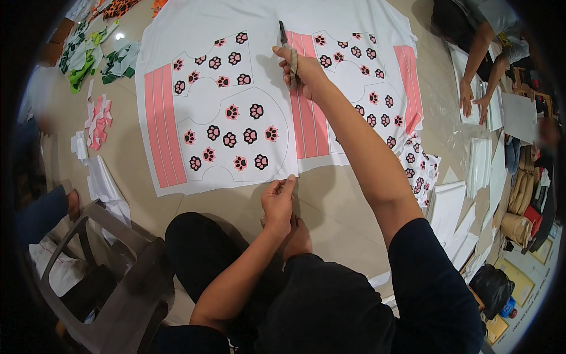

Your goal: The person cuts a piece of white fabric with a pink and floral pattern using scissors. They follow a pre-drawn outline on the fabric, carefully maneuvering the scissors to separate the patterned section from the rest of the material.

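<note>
— Starting with the head view, the only one: what to picture first?

— Picture a white cloth [273, 97], spread wide over a tiled floor [339, 206], printed with black and pink paw marks [229, 139] inside thin outlines, banded with pink stripes [165, 130] near its left edge, down its middle and near its right edge.

— And the hands? Closed on what?

— Find the left hand [277, 203] at the cloth's near edge, about midway between the near corners, thumb and fingers together, apparently pinched on the fabric. Then the right hand [305, 69], farther in, over the middle stripes, clamped on the wrapped handle of dark-bladed scissors [283, 34], tip pointing away from the near edge. Cannot tell the gap between the blades.

— How to expect the cloth to handle?

— Expect light, soft and limp, likely quick to wrinkle or slide on smooth tile. Take hold by the plain white margin along the near edge. Expect the scissors stiff, best gripped by the wrapped handle, clear of the point.

— Anything around?

— Notice pink scraps [99, 121] beyond the left edge, a grey-brown chair [134, 280] off the near left corner, and a co-worker's hands [466, 100] past the right edge.
</note>
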Available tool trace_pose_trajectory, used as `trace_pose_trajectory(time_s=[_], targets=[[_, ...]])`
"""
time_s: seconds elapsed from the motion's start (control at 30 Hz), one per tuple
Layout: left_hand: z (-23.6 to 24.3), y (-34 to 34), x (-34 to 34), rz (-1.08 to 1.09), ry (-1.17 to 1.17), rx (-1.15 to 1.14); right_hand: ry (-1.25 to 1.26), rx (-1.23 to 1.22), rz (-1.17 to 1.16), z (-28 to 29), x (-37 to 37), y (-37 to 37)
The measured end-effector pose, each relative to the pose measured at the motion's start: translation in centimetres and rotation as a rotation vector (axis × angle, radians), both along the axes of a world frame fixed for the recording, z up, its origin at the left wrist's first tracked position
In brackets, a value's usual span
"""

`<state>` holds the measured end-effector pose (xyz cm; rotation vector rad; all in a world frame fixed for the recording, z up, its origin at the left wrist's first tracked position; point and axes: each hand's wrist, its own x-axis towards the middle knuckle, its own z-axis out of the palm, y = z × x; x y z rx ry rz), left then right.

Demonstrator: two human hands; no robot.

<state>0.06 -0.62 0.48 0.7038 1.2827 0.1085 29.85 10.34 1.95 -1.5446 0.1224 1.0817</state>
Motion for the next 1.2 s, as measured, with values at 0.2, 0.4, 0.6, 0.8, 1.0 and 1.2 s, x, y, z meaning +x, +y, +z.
trace_pose_trajectory(time_s=[0.2,0.4,0.6,0.8,1.0,1.2], targets=[[-0.6,0.0,-0.1,-0.013,0.004,0.018,-0.003,-0.016,0.091,-1.1,-1.7,-2.6],[-1.2,-0.1,-0.2,-0.018,-0.009,0.052,-0.021,-0.043,0.055,-0.6,-7.5,-7.3],[-1.1,0.1,-0.6,-0.024,-0.009,0.048,-0.010,-0.036,0.008,0.3,-5.0,-2.3],[-0.4,0.0,-0.5,-0.009,-0.016,0.051,-0.049,0.068,0.009,-1.4,-0.2,2.1],[0.7,0.4,-1.7,0.018,-0.034,0.032,-0.074,0.067,0.007,0.6,-0.9,1.1],[0.4,2.3,-1.9,0.042,-0.017,0.572,-0.099,0.020,0.248,0.1,-1.2,-8.8]])
